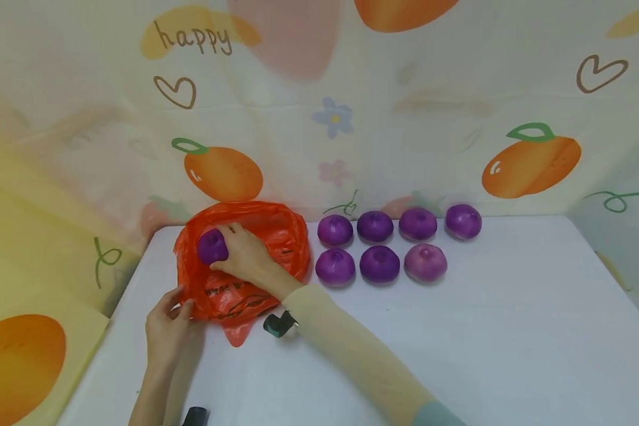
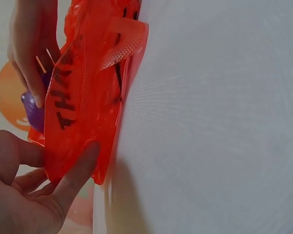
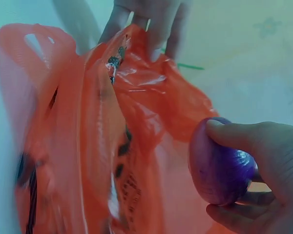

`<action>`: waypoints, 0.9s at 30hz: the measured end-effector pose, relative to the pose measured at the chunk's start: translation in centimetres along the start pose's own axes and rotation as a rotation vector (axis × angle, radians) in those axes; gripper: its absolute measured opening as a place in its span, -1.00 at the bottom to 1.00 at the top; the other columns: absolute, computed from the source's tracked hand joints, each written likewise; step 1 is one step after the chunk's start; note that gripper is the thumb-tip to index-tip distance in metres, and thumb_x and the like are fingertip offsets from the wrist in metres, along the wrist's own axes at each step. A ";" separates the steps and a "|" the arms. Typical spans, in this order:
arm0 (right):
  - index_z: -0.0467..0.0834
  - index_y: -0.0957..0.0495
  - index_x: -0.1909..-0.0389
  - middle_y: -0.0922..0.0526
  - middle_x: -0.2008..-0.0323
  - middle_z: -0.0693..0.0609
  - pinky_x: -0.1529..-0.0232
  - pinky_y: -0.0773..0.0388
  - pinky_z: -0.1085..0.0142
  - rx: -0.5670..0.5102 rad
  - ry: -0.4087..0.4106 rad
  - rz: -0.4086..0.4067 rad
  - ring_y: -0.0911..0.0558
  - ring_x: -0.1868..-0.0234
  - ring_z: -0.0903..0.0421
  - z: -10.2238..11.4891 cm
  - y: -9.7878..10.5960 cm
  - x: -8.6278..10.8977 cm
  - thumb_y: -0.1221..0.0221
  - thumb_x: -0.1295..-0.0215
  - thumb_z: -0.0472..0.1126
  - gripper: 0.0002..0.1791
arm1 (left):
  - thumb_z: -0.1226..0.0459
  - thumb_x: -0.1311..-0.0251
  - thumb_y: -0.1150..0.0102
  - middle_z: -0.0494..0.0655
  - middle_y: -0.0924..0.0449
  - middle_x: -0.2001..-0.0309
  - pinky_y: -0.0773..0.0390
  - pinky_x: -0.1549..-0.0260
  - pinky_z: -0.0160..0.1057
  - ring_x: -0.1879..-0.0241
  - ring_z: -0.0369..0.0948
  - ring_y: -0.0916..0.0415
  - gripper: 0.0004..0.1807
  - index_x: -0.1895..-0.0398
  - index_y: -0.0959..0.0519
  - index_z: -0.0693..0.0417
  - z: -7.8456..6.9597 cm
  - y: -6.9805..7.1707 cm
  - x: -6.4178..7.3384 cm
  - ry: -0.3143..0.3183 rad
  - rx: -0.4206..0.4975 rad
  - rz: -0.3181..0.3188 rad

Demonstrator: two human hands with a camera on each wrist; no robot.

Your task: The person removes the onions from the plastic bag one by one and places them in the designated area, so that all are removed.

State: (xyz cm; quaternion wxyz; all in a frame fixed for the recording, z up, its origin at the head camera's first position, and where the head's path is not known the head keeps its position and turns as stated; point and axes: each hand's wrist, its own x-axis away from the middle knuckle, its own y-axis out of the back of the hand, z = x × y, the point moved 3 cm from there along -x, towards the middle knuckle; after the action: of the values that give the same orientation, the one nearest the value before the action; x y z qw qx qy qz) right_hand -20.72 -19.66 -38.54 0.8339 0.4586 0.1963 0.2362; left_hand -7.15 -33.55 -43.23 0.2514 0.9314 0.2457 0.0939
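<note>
A red plastic bag (image 1: 239,302) stands with its mouth spread wide at the left of the white table. My right hand (image 1: 245,253) grips a purple onion (image 1: 212,247) over the bag's mouth, its thumb and fingers round the onion (image 3: 217,168) in the right wrist view. At the bag's near left edge, my left hand (image 1: 167,322) pinches the rim, with fingers (image 2: 78,175) along the outside of the plastic. Dark printed letters show on the bag (image 2: 83,102) in the left wrist view. The bag's bottom is hidden.
Several purple onions sit in two rows right of the bag, including a front one (image 1: 380,264) and a paler one (image 1: 426,262). A patterned cloth (image 1: 404,118) hangs behind the white table (image 1: 458,349). Part of a dark wrist camera (image 1: 279,324) shows under the right sleeve.
</note>
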 end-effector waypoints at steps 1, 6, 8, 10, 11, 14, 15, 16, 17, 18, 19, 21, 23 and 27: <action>-0.04 -0.25 -0.42 -0.42 -0.26 0.03 -0.21 -0.45 0.36 -0.003 0.009 -0.001 -0.51 -0.20 0.16 0.0 0.3 0.3 -0.38 -0.12 0.11 -0.12 | 0.29 -0.41 0.00 0.27 -0.44 -0.24 -0.57 0.44 -0.56 0.39 -0.68 -0.41 -0.53 -0.34 -0.38 0.25 0.1 0.0 0.0 0.002 -0.001 0.002; -0.04 -0.22 -0.44 -0.39 -0.30 0.03 -0.21 -0.44 0.38 -0.001 0.050 -0.021 -0.49 -0.23 0.17 -0.3 2.0 1.7 -0.38 -0.12 0.10 -0.10 | 0.27 -0.40 -0.02 0.26 -0.45 -0.23 -0.52 0.43 -0.62 0.34 -0.60 -0.43 -0.52 -0.34 -0.38 0.24 -0.1 -0.2 -0.1 -0.027 -0.056 0.017; -0.05 -0.22 -0.45 -0.38 -0.32 0.02 -0.20 -0.45 0.38 -0.002 0.077 -0.030 -0.49 -0.23 0.16 -0.4 2.6 2.2 -0.38 -0.12 0.10 -0.09 | 0.27 -0.39 -0.04 0.26 -0.47 -0.22 -0.50 0.44 -0.64 0.28 -0.52 -0.46 -0.52 -0.33 -0.40 0.24 -0.3 -0.2 -0.1 -0.051 -0.086 0.015; -0.05 -0.22 -0.45 -0.37 -0.33 0.02 -0.21 -0.44 0.38 -0.003 0.107 -0.032 -0.48 -0.24 0.16 -0.6 3.2 2.8 -0.39 -0.12 0.10 -0.09 | 0.28 -0.37 -0.06 0.26 -0.48 -0.20 -0.50 0.46 -0.64 0.26 -0.50 -0.47 -0.52 -0.32 -0.41 0.24 -0.5 -0.3 -0.1 -0.068 -0.103 0.013; -0.06 -0.22 -0.45 -0.36 -0.34 0.01 -0.21 -0.44 0.38 -0.009 0.120 -0.032 -0.48 -0.25 0.15 -0.7 3.5 3.1 -0.39 -0.12 0.09 -0.08 | 0.28 -0.37 -0.06 0.27 -0.47 -0.21 -0.51 0.46 -0.62 0.27 -0.50 -0.47 -0.52 -0.33 -0.40 0.24 -0.5 -0.3 -0.1 -0.070 -0.099 0.019; -0.05 -0.23 -0.45 -0.34 -0.36 0.02 -0.22 -0.44 0.36 -0.040 0.135 -0.033 -0.47 -0.26 0.15 -1.3 4.5 4.3 -0.39 -0.11 0.10 -0.08 | 0.33 -0.37 -0.06 0.28 -0.45 -0.22 -0.56 0.47 -0.57 0.33 -0.60 -0.46 -0.51 -0.34 -0.37 0.26 -0.6 -0.4 -0.3 -0.061 -0.050 0.036; -0.05 -0.23 -0.45 -0.34 -0.36 0.02 -0.22 -0.44 0.36 -0.051 0.134 -0.032 -0.47 -0.27 0.14 -1.5 4.8 4.8 -0.40 -0.11 0.10 -0.08 | 0.34 -0.37 -0.05 0.29 -0.44 -0.23 -0.56 0.47 -0.56 0.36 -0.65 -0.43 -0.51 -0.35 -0.36 0.27 -0.6 -0.3 -0.3 -0.056 -0.038 0.040; -0.05 -0.24 -0.45 -0.34 -0.36 0.02 -0.22 -0.44 0.35 -0.064 0.139 -0.036 -0.47 -0.27 0.13 -1.8 5.1 5.2 -0.40 -0.11 0.10 -0.09 | 0.36 -0.36 -0.05 0.29 -0.44 -0.23 -0.57 0.46 -0.56 0.37 -0.66 -0.42 -0.50 -0.35 -0.36 0.27 -0.6 -0.3 -0.4 -0.052 -0.027 0.036; -0.05 -0.25 -0.44 -0.34 -0.37 0.02 -0.22 -0.45 0.34 -0.075 0.141 -0.035 -0.47 -0.27 0.13 -2.1 5.4 5.7 -0.40 -0.11 0.10 -0.09 | 0.38 -0.36 -0.05 0.29 -0.44 -0.23 -0.56 0.45 -0.58 0.38 -0.66 -0.42 -0.50 -0.35 -0.35 0.27 -0.5 -0.2 -0.4 -0.048 -0.022 0.029; -0.06 -0.25 -0.44 -0.34 -0.37 0.01 -0.22 -0.45 0.33 -0.084 0.148 -0.036 -0.47 -0.27 0.12 -2.3 5.7 6.1 -0.40 -0.11 0.10 -0.10 | 0.39 -0.35 -0.05 0.29 -0.44 -0.23 -0.55 0.45 -0.59 0.39 -0.66 -0.41 -0.50 -0.36 -0.35 0.26 -0.5 -0.1 -0.5 -0.042 -0.022 0.017; -0.07 -0.26 -0.44 -0.34 -0.37 0.00 -0.22 -0.45 0.32 -0.094 0.156 -0.034 -0.47 -0.27 0.10 -2.6 5.9 6.5 -0.40 -0.11 0.10 -0.10 | 0.41 -0.35 -0.05 0.29 -0.44 -0.23 -0.54 0.45 -0.60 0.40 -0.66 -0.41 -0.49 -0.36 -0.35 0.25 -0.4 0.0 -0.5 -0.036 -0.018 0.004; -0.07 -0.26 -0.43 -0.33 -0.37 -0.01 -0.23 -0.46 0.29 -0.103 0.162 -0.028 -0.46 -0.28 0.09 -3.1 6.4 7.3 -0.39 -0.12 0.10 -0.11 | 0.42 -0.35 -0.06 0.29 -0.44 -0.23 -0.53 0.46 -0.62 0.41 -0.67 -0.41 -0.49 -0.37 -0.34 0.24 -0.3 0.2 -0.5 -0.025 -0.020 -0.019; -0.07 -0.27 -0.43 -0.33 -0.38 -0.01 -0.24 -0.45 0.27 -0.121 0.159 -0.022 -0.44 -0.30 0.09 -3.7 6.9 8.2 -0.38 -0.13 0.11 -0.12 | 0.42 -0.34 -0.06 0.29 -0.45 -0.22 -0.53 0.48 -0.61 0.44 -0.69 -0.40 -0.48 -0.37 -0.34 0.24 -0.1 0.4 -0.6 -0.014 -0.004 -0.034; -0.06 -0.27 -0.43 -0.33 -0.39 0.03 -0.28 -0.40 0.25 -0.176 0.125 -0.040 -0.40 -0.33 0.10 -5.3 8.1 9.4 -0.40 -0.11 0.11 -0.11 | 0.42 -0.35 -0.05 0.30 -0.45 -0.21 -0.52 0.50 -0.62 0.46 -0.73 -0.39 -0.50 -0.35 -0.36 0.27 0.0 0.4 -0.7 -0.017 0.003 -0.045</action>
State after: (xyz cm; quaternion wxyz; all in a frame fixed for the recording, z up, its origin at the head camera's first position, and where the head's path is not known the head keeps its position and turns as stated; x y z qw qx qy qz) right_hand -17.72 -6.90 -35.30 0.8616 0.3642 0.2355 0.2638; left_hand -7.57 -34.25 -43.04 0.2544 0.9268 0.2645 0.0798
